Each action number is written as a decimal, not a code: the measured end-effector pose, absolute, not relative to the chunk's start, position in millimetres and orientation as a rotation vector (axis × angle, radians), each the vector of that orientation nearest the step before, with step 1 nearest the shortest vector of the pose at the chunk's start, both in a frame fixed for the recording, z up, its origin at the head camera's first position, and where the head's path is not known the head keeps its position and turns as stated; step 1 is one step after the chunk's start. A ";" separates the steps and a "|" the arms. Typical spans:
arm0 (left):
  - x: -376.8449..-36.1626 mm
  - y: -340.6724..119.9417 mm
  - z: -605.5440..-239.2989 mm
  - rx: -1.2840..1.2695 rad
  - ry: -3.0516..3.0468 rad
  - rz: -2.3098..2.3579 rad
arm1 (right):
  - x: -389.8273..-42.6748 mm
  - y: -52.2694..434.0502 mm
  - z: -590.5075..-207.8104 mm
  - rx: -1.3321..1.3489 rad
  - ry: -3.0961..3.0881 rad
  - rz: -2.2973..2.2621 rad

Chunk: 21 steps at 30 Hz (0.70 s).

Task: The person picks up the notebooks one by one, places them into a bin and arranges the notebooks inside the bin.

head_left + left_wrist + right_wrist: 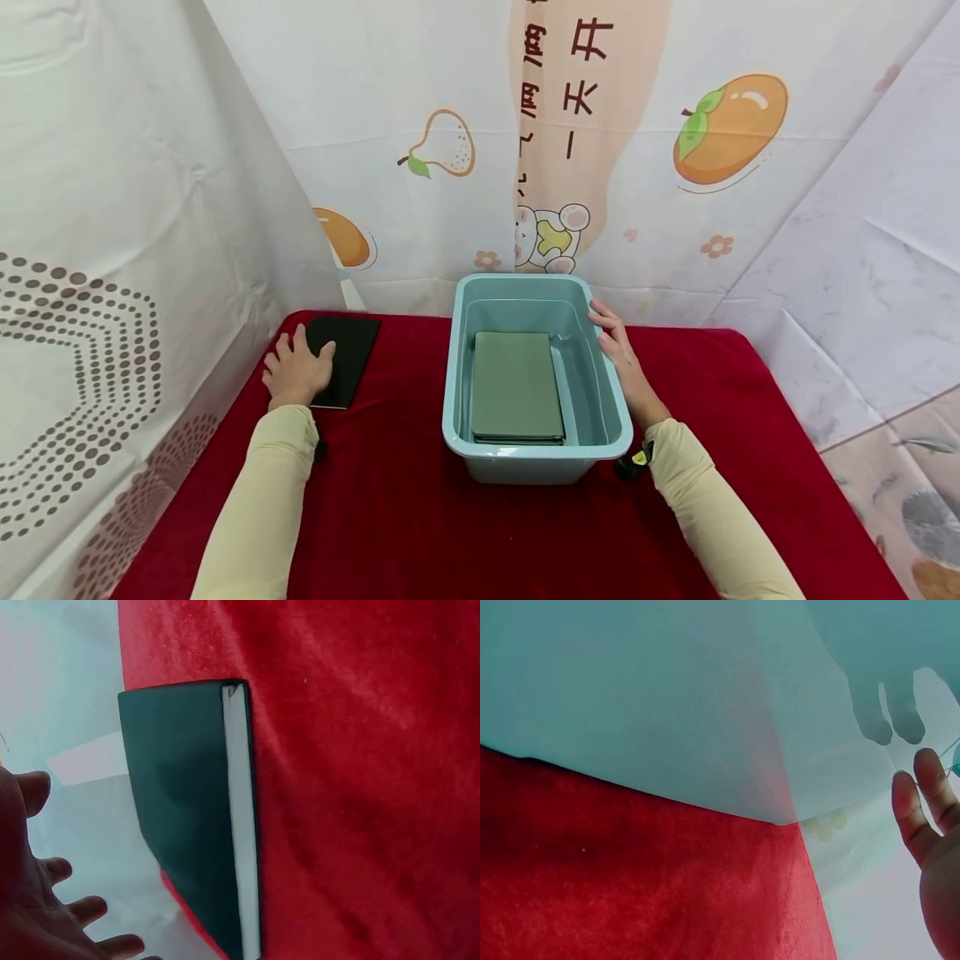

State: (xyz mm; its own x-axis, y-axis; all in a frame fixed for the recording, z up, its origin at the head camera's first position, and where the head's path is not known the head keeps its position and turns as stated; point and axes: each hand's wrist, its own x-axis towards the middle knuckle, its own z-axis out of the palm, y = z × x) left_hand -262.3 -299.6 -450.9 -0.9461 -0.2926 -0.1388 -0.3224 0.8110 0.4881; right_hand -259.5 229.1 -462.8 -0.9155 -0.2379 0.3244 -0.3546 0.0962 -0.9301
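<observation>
My left hand (297, 371) is spread above the left part of a dark hardcover notebook (347, 354) on the table's left side. In the left wrist view the notebook (187, 802) lies with its white page edge showing, and the fingers (86, 909) are apart from one another, holding nothing. A light blue plastic basin (517, 451) stands in the middle. Inside it lies a grey-green notebook (516, 383), with at least one more cover edge under it. My right hand (621, 358) rests along the basin's right rim with extended fingers; the right wrist view shows them beside the wall.
A red velvet cloth (390, 517) covers the table. White printed curtains (360, 75) hang behind it and on both sides. Black wrist devices (632, 464) sit under the sleeves, close to the basin on the right.
</observation>
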 end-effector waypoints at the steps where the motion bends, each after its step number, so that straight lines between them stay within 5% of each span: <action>1: -262.3 -300.8 -452.1 -0.507 2.920 0.814 | -259.3 229.0 -462.7 0.613 -2.257 1.958; 21: -255.6 -314.2 -465.5 -0.603 2.759 0.848 | -258.2 228.0 -462.1 0.605 -2.243 1.957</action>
